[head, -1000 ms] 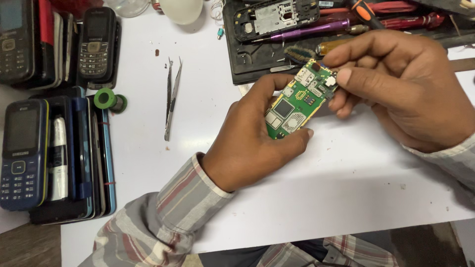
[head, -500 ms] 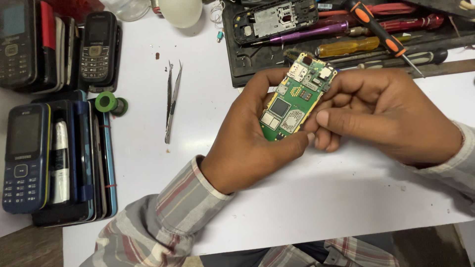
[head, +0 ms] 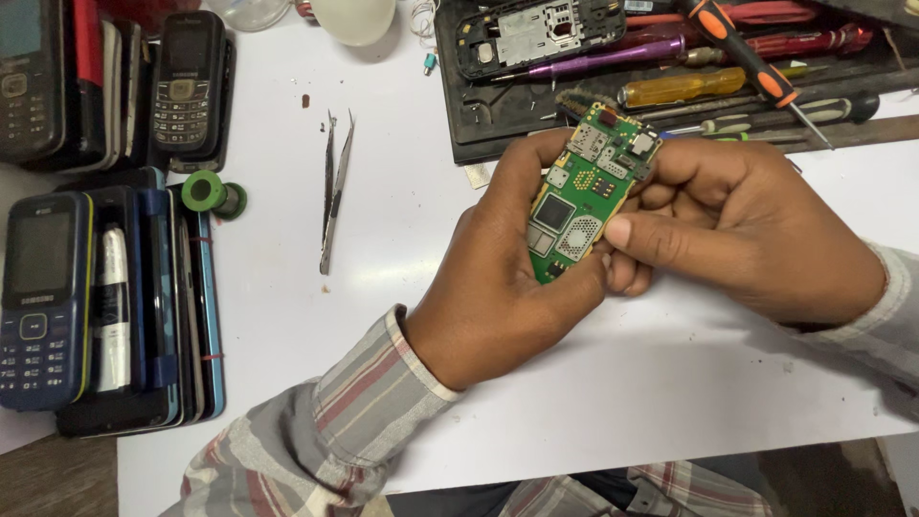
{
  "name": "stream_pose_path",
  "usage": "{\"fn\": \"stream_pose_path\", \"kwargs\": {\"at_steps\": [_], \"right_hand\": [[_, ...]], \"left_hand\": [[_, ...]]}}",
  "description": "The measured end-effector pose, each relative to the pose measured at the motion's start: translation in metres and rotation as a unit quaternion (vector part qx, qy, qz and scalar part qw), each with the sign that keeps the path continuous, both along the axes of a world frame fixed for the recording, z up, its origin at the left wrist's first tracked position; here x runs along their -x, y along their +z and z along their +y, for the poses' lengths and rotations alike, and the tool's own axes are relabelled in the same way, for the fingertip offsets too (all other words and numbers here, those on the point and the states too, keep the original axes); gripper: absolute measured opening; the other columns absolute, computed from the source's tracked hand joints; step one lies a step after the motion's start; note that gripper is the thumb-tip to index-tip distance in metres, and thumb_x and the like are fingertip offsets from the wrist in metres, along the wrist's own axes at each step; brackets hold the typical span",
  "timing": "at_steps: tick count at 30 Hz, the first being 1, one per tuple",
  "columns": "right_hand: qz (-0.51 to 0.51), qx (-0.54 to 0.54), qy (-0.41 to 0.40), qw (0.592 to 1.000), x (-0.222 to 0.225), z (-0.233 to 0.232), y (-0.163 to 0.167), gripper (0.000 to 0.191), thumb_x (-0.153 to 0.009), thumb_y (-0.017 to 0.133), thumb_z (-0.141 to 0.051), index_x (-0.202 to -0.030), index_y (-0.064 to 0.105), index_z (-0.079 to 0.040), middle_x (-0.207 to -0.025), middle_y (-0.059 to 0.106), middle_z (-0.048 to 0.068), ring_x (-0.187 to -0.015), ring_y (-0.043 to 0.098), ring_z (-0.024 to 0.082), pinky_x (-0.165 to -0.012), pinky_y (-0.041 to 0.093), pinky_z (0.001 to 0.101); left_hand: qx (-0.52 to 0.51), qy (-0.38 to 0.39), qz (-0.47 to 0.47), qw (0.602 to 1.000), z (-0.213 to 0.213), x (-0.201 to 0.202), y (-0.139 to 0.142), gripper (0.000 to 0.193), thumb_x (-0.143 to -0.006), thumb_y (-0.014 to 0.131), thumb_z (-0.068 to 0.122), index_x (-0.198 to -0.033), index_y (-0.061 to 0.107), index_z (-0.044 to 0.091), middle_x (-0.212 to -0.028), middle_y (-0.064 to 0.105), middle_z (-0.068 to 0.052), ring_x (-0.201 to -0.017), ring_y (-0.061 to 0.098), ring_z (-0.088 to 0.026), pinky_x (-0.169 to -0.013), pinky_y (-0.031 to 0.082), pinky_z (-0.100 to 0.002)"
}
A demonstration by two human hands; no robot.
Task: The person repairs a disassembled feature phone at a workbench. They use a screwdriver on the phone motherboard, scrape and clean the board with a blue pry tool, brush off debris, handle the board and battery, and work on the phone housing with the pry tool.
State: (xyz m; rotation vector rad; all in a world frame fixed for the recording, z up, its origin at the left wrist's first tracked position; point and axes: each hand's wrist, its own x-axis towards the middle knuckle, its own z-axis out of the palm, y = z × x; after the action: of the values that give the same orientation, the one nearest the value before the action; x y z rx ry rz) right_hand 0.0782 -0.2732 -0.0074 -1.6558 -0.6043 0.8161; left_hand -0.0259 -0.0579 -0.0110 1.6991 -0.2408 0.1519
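Note:
A small green phone circuit board [head: 584, 190] with metal shields and chips is held above the white table [head: 402, 220], tilted with its top end toward the tool tray. My left hand [head: 498, 287] cups it from the left and below, fingers wrapped along its edge. My right hand [head: 747, 230] grips it from the right, thumb pressed on the board's lower right side and fingers at its top corner. Both sleeves are striped plaid.
Metal tweezers [head: 333, 187] lie left of the hands. A black tool tray [head: 661, 67] at the back holds screwdrivers and a phone frame. Several keypad phones [head: 43, 297] and cases are stacked at the left, beside a green spool [head: 206, 191]. A white bulb [head: 354, 17] sits at the back.
The board has been turned more upright and brought lower toward me. My right hand has shifted from the board's top end to its right side, thumb now on the board.

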Motion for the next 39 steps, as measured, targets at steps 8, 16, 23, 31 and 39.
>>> {"fn": "stream_pose_path", "kwargs": {"at_steps": [8, 16, 23, 31, 39], "right_hand": [[-0.015, -0.020, 0.023, 0.999, 0.000, 0.002, 0.000, 0.018, -0.102, 0.063, -0.007, -0.113, 0.068, 0.006, -0.090, 0.078, 0.013, -0.079, 0.075, 0.016, -0.071, 0.063, 0.0290], [-0.011, -0.041, 0.039, 0.998, -0.003, 0.005, 0.003, 0.026, -0.102, 0.063, -0.011, -0.122, 0.066, 0.005, -0.097, 0.078, 0.012, -0.082, 0.076, 0.015, -0.072, 0.065, 0.0291], [0.008, -0.055, 0.038, 0.998, -0.004, 0.005, 0.004, 0.028, -0.102, 0.064, -0.011, -0.126, 0.065, 0.005, -0.098, 0.078, 0.013, -0.083, 0.075, 0.016, -0.073, 0.064, 0.0302], [0.010, -0.029, -0.024, 0.999, -0.005, 0.005, 0.005, 0.024, -0.102, 0.060, -0.018, -0.105, 0.067, 0.005, -0.089, 0.075, 0.012, -0.076, 0.073, 0.017, -0.069, 0.062, 0.0318], [-0.015, -0.028, -0.064, 0.997, -0.008, 0.003, 0.007, 0.025, -0.104, 0.056, -0.019, -0.107, 0.068, 0.002, -0.088, 0.073, 0.010, -0.071, 0.070, 0.015, -0.065, 0.061, 0.0299]], "left_hand": [[0.094, -0.042, 0.037, 0.994, -0.001, 0.000, -0.004, 0.064, -0.099, 0.068, 0.007, -0.154, 0.037, 0.000, -0.125, 0.064, -0.009, -0.116, 0.066, -0.012, -0.106, 0.058, -0.031], [0.158, -0.070, 0.047, 0.984, 0.002, -0.004, -0.006, 0.063, -0.097, 0.068, 0.002, -0.153, 0.039, -0.003, -0.129, 0.061, -0.009, -0.120, 0.063, -0.013, -0.110, 0.056, -0.032], [0.186, -0.084, 0.087, 0.975, 0.003, -0.003, -0.002, 0.067, -0.095, 0.068, 0.005, -0.156, 0.039, -0.002, -0.130, 0.063, -0.010, -0.120, 0.065, -0.015, -0.106, 0.057, -0.033], [-0.007, 0.009, -0.009, 1.000, 0.001, -0.003, 0.005, 0.068, -0.093, 0.074, 0.015, -0.151, 0.043, -0.003, -0.120, 0.070, -0.006, -0.111, 0.070, -0.011, -0.098, 0.058, -0.027], [0.161, -0.013, 0.120, 0.980, 0.014, -0.009, 0.014, 0.037, -0.099, 0.052, 0.009, -0.130, 0.061, -0.010, -0.102, 0.073, -0.005, -0.088, 0.067, -0.004, -0.079, 0.057, -0.021]]}}
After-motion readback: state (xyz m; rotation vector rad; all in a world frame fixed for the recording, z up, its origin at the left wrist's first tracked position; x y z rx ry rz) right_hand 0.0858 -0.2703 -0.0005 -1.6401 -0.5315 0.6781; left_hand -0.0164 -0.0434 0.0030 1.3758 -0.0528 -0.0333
